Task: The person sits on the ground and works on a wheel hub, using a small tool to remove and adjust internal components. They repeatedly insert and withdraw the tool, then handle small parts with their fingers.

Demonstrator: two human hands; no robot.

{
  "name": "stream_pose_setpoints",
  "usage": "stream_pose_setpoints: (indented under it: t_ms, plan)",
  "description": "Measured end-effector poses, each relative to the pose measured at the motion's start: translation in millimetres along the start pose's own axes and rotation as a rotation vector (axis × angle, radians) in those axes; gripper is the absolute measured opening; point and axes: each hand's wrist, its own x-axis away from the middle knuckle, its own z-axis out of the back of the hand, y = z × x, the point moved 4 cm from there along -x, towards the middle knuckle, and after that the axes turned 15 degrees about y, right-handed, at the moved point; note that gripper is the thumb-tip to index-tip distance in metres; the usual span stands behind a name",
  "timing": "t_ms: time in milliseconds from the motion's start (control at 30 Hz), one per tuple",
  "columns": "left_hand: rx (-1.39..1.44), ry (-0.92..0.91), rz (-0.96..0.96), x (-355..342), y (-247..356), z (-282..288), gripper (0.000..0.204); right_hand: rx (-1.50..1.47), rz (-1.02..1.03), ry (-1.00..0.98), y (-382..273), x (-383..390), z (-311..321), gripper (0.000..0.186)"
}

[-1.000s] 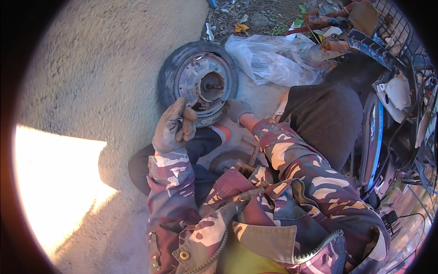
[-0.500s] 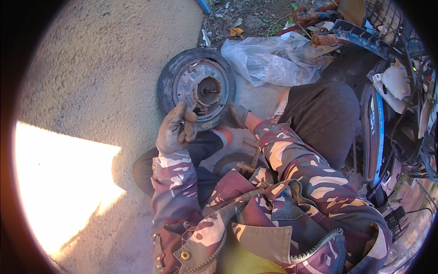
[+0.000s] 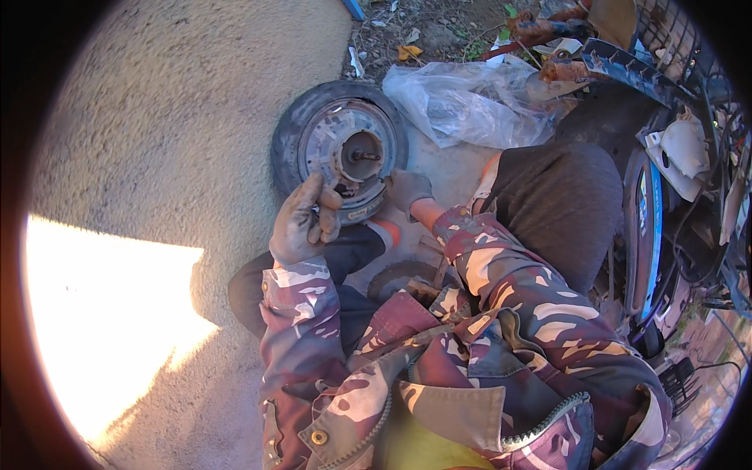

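Note:
A wheel with a black tyre and a grey metal hub (image 3: 362, 117) lies on the ground in front of me; a short axle stands in its round central opening. My left hand (image 3: 304, 223), in a dirty grey glove, is at the hub's near left side with fingers curled inward. Whatever lies between those fingers is too small to make out. Also gloved, my right hand (image 3: 409, 189) is closed at the wheel's near right edge. Its fingertips meet the hub's rim, and I cannot tell what they hold.
Left of the wheel rises a rough tan wall (image 3: 180, 117), brightly sunlit lower down. Beyond the wheel is a clear plastic bag (image 3: 470, 106). Scrap parts (image 3: 681, 149) pile up at the right. A second dark wheel (image 3: 395, 278) lies between my legs.
My right hand has moved up and slightly right along the wheel's near right edge, and its fist is now turned toward the rim. The left hand has stayed nearly still.

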Motion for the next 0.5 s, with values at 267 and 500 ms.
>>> stream_pose_setpoints:
  t_ms: [267,500]
  plan:
    - [0.004,0.013,-0.012,9,11,28,0.047,-1.303,-0.995,-0.493,-11,22,-67,0.068]
    - [0.004,0.002,-0.017,17,15,34,0.048,-0.225,-0.111,-0.185,-12,10,-57,0.050]
